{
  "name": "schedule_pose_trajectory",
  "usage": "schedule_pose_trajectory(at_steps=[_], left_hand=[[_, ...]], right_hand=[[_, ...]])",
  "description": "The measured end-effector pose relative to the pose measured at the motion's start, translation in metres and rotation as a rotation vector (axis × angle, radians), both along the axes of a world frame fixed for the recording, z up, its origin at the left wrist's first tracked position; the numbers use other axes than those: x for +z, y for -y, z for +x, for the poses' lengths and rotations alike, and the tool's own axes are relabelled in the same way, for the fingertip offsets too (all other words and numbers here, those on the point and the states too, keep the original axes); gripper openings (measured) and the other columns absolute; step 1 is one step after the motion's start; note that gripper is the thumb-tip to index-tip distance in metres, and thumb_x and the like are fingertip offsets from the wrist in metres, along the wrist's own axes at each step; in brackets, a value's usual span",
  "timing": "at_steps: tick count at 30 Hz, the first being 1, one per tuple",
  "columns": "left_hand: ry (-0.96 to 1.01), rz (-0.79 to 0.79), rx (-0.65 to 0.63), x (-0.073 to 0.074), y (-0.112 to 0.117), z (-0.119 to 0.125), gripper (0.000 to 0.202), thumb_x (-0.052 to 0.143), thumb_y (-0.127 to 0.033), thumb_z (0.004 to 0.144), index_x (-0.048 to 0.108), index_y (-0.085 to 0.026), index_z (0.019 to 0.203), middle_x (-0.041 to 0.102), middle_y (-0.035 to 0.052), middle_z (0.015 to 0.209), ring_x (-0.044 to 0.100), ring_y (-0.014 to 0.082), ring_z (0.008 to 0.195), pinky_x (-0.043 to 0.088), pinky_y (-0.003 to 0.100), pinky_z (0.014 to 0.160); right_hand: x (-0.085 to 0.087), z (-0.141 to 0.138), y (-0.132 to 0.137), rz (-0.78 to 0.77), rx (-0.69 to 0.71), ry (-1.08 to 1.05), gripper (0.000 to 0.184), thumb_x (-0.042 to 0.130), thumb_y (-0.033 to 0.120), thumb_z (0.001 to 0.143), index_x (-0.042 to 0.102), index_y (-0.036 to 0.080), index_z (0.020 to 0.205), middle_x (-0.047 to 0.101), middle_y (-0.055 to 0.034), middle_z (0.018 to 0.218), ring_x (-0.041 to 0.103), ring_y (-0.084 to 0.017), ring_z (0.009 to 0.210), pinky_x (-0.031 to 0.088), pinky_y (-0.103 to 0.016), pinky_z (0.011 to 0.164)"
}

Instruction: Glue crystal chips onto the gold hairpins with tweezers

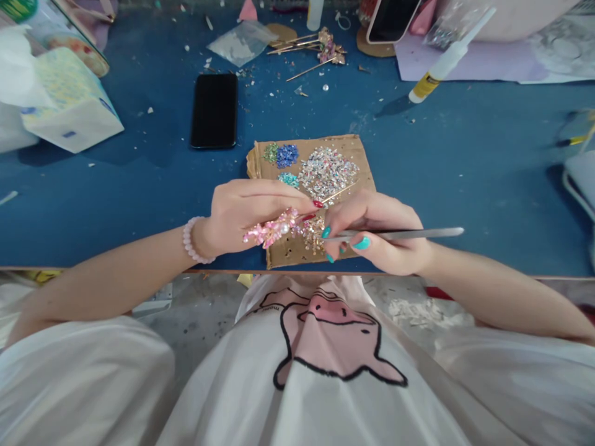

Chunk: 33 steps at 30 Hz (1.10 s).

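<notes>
So the blue bench (474, 155) was the big thing here, and its front edge ran just beside the near edge of the cardboard (279, 256), so not much room on that side. Right of the cardboard was a wide stretch of blue, way more elbow room. The tissue box (74, 118) sat well off to the cardboard's left. Left hand (253, 207) came in over the cardboard's left edge, right hand (379, 214) over its right edge. The black phone (214, 111) lay near its far left corner.

Right grip was clamped on a silver tweezers-like tool (418, 234), handle sticking out past the cardboard's right edge; couldn't tell how the tips stood. Left grip was pinched on the hairpin (271, 231), which hung above the cardboard's left half: pink, sparkly, clustered head, one round pearl, thin gold stem slanting over the silvery stones (328, 170). Tiny blue stones (287, 155) sat by the cardboard's far edge.
</notes>
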<state>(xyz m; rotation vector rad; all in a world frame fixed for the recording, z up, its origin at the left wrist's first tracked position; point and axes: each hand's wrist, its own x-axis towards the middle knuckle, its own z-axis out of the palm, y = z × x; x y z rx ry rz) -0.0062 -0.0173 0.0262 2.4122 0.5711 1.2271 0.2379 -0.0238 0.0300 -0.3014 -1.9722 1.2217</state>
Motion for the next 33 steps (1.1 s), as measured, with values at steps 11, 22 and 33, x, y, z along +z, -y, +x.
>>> schedule_pose_trajectory(at_steps=[11, 22, 33], left_hand=[[-0.106, 0.129, 0.04, 0.004, 0.002, -0.003, 0.014, 0.064, -0.019, 0.098, 0.072, -0.025, 0.108, 0.082, 0.0031, 0.106, 0.078, 0.0106, 0.094, 0.06, 0.014, 0.087], [-0.199, 0.192, 0.14, 0.002, 0.004, -0.001, 0.025, 0.047, -0.027, 0.106, 0.072, -0.026, 0.108, 0.082, 0.0011, 0.101, 0.077, 0.0086, 0.087, 0.059, 0.015, 0.079], [-0.147, 0.104, -0.012, 0.003, -0.001, 0.006, 0.02, 0.06, -0.016, 0.097, 0.073, -0.028, 0.107, 0.082, -0.0013, 0.104, 0.077, 0.0093, 0.096, 0.059, 0.015, 0.088]], right_hand=[[0.001, 0.001, -0.008, 0.003, -0.004, -0.001, 0.027, 0.052, 0.04, 0.105, 0.065, 0.017, 0.106, 0.066, 0.0001, 0.086, 0.064, -0.007, 0.074, 0.052, -0.023, 0.071], [0.0, -0.001, -0.011, -0.346, -0.102, -0.037, 0.052, 0.043, 0.065, 0.102, 0.07, 0.022, 0.114, 0.071, -0.0027, 0.09, 0.072, -0.016, 0.081, 0.06, -0.03, 0.071], [-0.007, 0.0, -0.017, -0.263, -0.242, -0.033, 0.055, 0.045, 0.068, 0.099, 0.076, 0.023, 0.102, 0.076, -0.0043, 0.09, 0.071, -0.019, 0.08, 0.061, -0.035, 0.08]])
